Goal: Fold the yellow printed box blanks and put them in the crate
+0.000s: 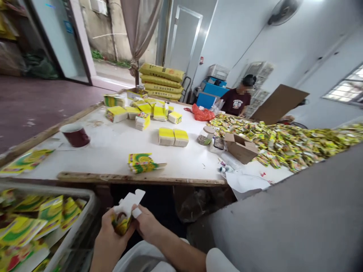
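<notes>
My left hand [109, 236] and my right hand [147, 223] are together low in the view, below the table's front edge. Both grip a small yellow and green carton [122, 219] whose white flaps [132, 200] stand open upward. A stack of flat yellow-green cartons [141, 162] lies on the white table [107, 151] just above my hands. Two folded yellow boxes [173, 136] stand further back, and more boxes [136, 111] are grouped at the far left of the table.
A grey bin [70, 234] of flat cartons stands at my left. A dark red cup [76, 135], a jar [206, 135], an open brown box [241, 147] and a heap of yellow sachets [289, 141] lie on the table. A person [238, 99] works at the far side. A grey surface [297, 219] fills the right.
</notes>
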`<state>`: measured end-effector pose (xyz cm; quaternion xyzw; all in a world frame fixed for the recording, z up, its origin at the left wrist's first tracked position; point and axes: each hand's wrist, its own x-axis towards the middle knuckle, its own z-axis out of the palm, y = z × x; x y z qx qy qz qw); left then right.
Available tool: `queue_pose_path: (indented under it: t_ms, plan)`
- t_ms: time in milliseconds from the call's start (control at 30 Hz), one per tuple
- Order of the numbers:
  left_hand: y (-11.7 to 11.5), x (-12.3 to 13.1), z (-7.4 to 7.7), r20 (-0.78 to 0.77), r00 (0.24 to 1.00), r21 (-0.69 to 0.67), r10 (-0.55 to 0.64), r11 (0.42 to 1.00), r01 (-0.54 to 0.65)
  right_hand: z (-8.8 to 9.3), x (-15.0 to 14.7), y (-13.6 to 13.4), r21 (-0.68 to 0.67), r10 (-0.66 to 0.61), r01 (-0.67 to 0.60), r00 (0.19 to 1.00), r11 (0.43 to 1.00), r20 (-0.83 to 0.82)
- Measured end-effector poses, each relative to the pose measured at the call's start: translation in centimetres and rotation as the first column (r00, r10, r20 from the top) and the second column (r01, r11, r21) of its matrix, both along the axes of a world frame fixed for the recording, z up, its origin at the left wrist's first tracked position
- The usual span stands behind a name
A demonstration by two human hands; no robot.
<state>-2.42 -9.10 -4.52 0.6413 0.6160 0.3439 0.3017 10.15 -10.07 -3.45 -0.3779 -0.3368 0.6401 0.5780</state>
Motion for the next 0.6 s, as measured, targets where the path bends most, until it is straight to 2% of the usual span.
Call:
queue_pose_path:
  t_ms: [100, 233, 367, 467, 533, 600]
  plan:
    - [-0.3, 0.5, 0.3, -0.113, 0.993, -0.066, -0.018, 0.998, 0.01, -0.4, 0.1, 0.6, 0.001, -0.028, 0.028, 0.983, 1.0, 0.18]
    - [-0.5, 0.8, 1.1, -0.164, 0.983, -0.089, -0.085, 0.993, 0.071, -0.8, 0.6, 1.1, 0.013, -0.047, 0.045, 0.932, 0.999, 0.359]
    - [-0.1, 0.2, 0.2, -0.151, 0.973, -0.112, -0.173, 0.981, 0.157, -0.8, 0.9, 0.9, 0.0, -0.004, 0.005, 0.854, 1.0, 0.52]
    - [0.8, -0.4, -1.1, -0.121, 0.95, -0.168, -0.287, 0.95, 0.265, -0.1, 1.3, 0.0, 0.107, 0.037, -0.148, 0.733, 0.983, 0.679]
    - [1.4, -0.5, -1.7, -0.115, 0.934, -0.097, -0.338, 0.94, 0.328, 0.4, 1.5, -0.4, 0.216, 0.027, -0.279, 0.666, 0.936, 0.745]
    - [1.9, -0.4, -1.9, -0.134, 0.937, 0.007, -0.322, 0.946, 0.325, 0.5, 1.8, -0.4, 0.284, -0.031, -0.295, 0.641, 0.912, 0.767]
